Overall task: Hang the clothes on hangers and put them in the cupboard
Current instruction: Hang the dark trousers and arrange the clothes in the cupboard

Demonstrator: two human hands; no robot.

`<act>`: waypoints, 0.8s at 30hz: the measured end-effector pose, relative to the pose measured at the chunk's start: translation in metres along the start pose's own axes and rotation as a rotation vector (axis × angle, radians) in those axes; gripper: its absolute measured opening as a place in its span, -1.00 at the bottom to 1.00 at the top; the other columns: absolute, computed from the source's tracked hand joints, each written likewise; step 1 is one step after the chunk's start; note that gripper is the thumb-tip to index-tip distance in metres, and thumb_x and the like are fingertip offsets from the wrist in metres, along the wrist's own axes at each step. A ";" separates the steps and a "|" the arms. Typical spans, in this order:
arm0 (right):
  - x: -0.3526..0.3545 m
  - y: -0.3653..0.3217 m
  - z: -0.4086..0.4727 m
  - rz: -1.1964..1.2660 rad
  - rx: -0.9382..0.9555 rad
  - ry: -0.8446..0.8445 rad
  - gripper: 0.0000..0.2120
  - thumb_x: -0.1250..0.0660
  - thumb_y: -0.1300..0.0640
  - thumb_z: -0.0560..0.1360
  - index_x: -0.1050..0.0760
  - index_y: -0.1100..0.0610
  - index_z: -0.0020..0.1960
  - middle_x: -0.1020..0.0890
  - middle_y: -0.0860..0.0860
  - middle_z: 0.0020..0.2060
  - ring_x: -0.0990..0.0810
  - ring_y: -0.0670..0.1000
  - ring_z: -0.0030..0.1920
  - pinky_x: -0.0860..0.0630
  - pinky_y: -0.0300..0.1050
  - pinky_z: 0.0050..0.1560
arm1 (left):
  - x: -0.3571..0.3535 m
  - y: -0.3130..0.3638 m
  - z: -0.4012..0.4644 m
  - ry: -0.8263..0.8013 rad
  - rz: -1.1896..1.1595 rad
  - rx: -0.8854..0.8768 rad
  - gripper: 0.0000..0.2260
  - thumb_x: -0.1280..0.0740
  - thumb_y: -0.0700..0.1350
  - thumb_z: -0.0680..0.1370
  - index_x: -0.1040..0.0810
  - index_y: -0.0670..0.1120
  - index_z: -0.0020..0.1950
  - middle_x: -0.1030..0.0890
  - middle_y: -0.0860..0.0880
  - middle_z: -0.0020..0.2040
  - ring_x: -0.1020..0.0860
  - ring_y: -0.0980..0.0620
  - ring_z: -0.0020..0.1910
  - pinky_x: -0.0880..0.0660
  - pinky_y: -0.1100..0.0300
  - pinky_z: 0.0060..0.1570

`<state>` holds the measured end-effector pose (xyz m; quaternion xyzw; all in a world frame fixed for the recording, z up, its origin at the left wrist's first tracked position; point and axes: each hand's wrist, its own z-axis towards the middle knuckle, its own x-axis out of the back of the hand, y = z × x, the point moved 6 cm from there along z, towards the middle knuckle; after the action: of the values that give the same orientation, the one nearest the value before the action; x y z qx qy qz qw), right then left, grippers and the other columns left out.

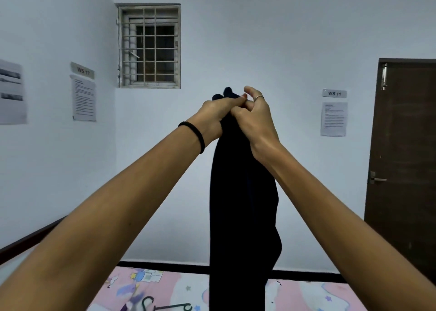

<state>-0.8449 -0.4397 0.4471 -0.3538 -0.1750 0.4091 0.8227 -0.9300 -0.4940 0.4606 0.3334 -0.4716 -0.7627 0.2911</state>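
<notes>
Dark garment [243,204]: held aloft over the bed [179,287], top edge pinched by left hand [213,117] and right hand [253,119] close together; step judged straightening before hanging; next calls for the hanger [165,304] lying on the bed below.

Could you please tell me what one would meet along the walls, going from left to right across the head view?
Blurred poster → WS 17 sign with its notice sheet below → barred window → dark garment held up by both hands → WS 11 sign with its sheet below → brown door.
</notes>
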 end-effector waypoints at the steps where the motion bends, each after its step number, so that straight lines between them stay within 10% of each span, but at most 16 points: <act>1: -0.005 0.000 -0.001 0.042 -0.019 -0.055 -0.38 -0.22 0.30 0.46 -0.19 0.06 0.49 -0.61 -0.02 0.17 -0.60 -0.03 0.14 -0.53 -0.03 0.23 | 0.008 0.001 0.003 0.021 -0.025 -0.005 -0.68 -0.52 -0.13 0.42 -0.58 -0.20 0.11 -0.66 -0.11 -0.08 -0.67 -0.06 -0.15 -0.62 0.09 -0.13; 6: -0.003 -0.003 -0.012 0.164 -0.049 -0.236 -0.54 -0.20 0.38 0.53 -0.31 0.16 0.41 -0.58 0.06 0.21 -0.62 0.00 0.11 -0.57 -0.09 0.15 | 0.033 0.014 0.007 0.151 0.076 -0.086 -0.59 -0.45 -0.10 0.49 -0.49 -0.25 0.27 -0.64 -0.17 0.03 -0.64 -0.09 -0.19 -0.57 0.13 -0.35; 15: 0.003 0.050 -0.077 -0.641 -0.103 -0.218 -0.77 -0.27 -0.05 0.53 -0.54 0.08 -0.16 -0.65 0.04 -0.23 -0.64 0.09 -0.12 -0.56 -0.03 0.03 | 0.038 0.047 0.005 0.130 0.233 -0.208 -0.58 -0.41 -0.07 0.53 -0.42 -0.29 0.26 -0.61 -0.20 0.11 -0.65 -0.11 -0.02 -0.64 0.07 -0.21; 24: -0.052 0.143 -0.208 -0.892 -0.241 -0.330 -0.30 -0.21 -0.36 0.46 -0.20 0.08 0.39 -0.43 0.01 0.29 -0.48 0.14 0.25 -0.46 0.07 0.12 | 0.039 0.054 0.000 0.350 0.217 -0.235 -0.63 -0.36 -0.13 0.55 -0.33 -0.16 0.28 -0.48 -0.15 0.15 -0.53 -0.16 0.11 -0.55 -0.06 0.13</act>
<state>-0.8351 -0.5133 0.2002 -0.2673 -0.4836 0.0443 0.8323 -0.9464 -0.5446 0.5005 0.3717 -0.3548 -0.7071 0.4858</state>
